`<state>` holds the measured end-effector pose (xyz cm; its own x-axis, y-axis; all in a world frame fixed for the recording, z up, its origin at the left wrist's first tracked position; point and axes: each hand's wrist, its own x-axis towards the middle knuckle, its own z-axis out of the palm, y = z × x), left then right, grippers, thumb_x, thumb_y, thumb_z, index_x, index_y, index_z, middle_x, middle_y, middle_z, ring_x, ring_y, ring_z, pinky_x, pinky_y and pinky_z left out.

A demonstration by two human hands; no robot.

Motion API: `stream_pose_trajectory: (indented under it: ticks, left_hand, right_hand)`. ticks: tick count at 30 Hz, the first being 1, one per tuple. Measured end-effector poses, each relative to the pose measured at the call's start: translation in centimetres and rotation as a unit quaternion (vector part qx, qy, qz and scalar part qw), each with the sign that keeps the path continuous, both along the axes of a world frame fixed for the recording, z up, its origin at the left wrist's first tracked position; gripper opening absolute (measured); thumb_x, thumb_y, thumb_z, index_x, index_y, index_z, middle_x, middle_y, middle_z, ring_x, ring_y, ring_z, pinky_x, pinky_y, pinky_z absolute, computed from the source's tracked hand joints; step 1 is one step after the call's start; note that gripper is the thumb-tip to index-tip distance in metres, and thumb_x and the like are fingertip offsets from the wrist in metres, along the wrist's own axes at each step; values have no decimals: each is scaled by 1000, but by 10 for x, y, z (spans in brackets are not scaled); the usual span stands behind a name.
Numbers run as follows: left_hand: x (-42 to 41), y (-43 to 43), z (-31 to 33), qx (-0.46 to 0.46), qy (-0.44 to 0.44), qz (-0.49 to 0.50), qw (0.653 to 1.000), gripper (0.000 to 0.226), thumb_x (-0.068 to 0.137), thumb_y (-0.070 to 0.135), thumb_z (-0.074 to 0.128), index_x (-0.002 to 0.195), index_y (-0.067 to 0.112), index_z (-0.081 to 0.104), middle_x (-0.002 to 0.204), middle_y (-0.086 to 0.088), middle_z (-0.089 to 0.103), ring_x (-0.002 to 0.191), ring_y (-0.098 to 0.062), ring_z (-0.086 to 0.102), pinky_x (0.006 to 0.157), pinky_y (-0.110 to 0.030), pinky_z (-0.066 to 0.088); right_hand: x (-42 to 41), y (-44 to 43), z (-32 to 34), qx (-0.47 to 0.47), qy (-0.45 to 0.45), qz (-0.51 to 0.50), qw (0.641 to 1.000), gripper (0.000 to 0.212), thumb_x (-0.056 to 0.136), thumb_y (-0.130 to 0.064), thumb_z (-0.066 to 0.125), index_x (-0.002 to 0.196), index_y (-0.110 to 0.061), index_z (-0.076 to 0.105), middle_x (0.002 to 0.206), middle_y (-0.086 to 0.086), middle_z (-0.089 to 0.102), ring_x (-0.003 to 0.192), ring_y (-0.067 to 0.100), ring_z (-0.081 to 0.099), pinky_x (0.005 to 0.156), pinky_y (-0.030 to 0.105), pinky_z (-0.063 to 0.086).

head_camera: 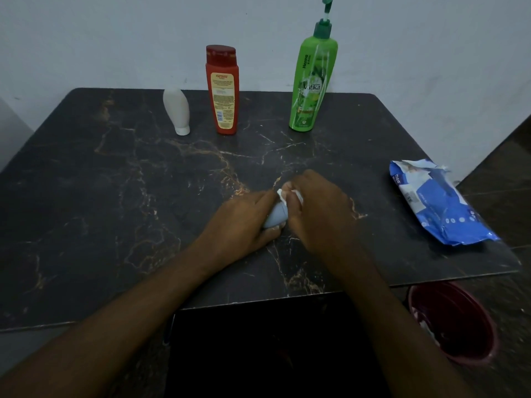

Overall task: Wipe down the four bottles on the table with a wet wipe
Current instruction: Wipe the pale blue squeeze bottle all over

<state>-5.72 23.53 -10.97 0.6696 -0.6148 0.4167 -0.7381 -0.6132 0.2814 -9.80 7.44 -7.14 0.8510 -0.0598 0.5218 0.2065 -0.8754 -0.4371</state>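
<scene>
My left hand [241, 222] grips a small pale blue-grey bottle [275, 216] low over the middle of the dark marble table [115, 196]. My right hand [319, 211] pinches a crumpled white wet wipe [287, 195] against the bottle's top end. Much of the bottle is hidden by my fingers. Three other bottles stand at the back of the table: a white tube [176, 112] resting on its cap, a red bottle [222, 90] and a tall green pump bottle [311, 81].
A blue pack of wet wipes [436, 202] lies at the table's right edge. A dark red bin [454, 323] sits on the floor below the table's right front corner. A pale wall rises behind the table.
</scene>
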Motion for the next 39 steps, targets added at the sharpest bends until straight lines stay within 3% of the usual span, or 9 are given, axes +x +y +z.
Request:
stream_pose_trajectory:
  ticks: [5,9,15,20,25,28,30,34,39]
  left_hand:
    - [3,0,-1,-22,8,33,999,35,86,43,74,102,14,61,90,-2,71,74,-22,64,62,-33,47]
    - [3,0,0,-11,-15,29,999,35,88,48,69,101,18,55,86,0,68,69,-19,61,60,-28,35]
    - [-3,-3,6,-2,-88,32,996,34,80,44,69,103,20,60,91,4,70,73,-17,62,61,-24,36]
    - [-1,-2,3,-15,-77,54,995,32,83,45,72,100,21,59,86,4,68,71,-15,60,60,-25,33]
    - [4,-3,-1,-7,-46,54,997,31,75,34,82,95,20,63,82,1,67,71,-19,62,63,-26,37]
    - [4,-3,-1,-11,-45,42,998,27,76,37,76,91,19,63,81,1,67,70,-20,61,61,-27,39]
    - [3,-2,-1,-8,-40,28,999,28,77,42,68,92,20,64,80,2,67,70,-19,61,61,-27,39]
    - [2,1,3,-36,-5,0,999,30,78,47,64,95,22,66,80,7,65,69,-12,59,62,-29,46]
    - [-1,2,8,-105,64,-5,992,27,75,38,81,89,25,61,77,15,59,68,-4,57,61,-20,44]
  right_hand:
    - [-19,-3,-15,-40,27,29,998,7,93,-13,59,92,-10,65,92,2,58,74,15,55,63,27,44]
    - [-24,-3,-17,-12,11,15,1000,6,94,-11,61,91,-9,65,91,3,58,73,14,54,64,24,45]
    - [10,-9,0,-37,40,37,998,15,95,-15,56,87,-9,67,88,6,59,77,16,52,68,30,45]
    - [6,-14,-1,-9,35,52,998,13,93,-16,60,86,-10,69,83,0,52,69,9,45,60,21,32]
    - [-18,-15,-7,-41,3,60,997,7,92,-11,63,93,-6,68,90,6,56,71,17,54,62,30,45]
    - [-9,-16,-6,-58,-5,69,996,9,90,-10,63,87,-7,72,84,5,58,68,17,55,61,25,41]
    - [3,-19,1,-13,53,72,996,13,91,-14,64,86,-12,75,82,3,61,69,13,54,65,20,37]
    - [22,-41,15,186,243,184,934,8,91,-20,68,90,-23,75,86,-8,72,72,-3,64,67,7,45]
    - [26,-48,5,461,315,255,790,14,91,-2,59,95,-7,72,90,4,75,82,17,69,63,24,57]
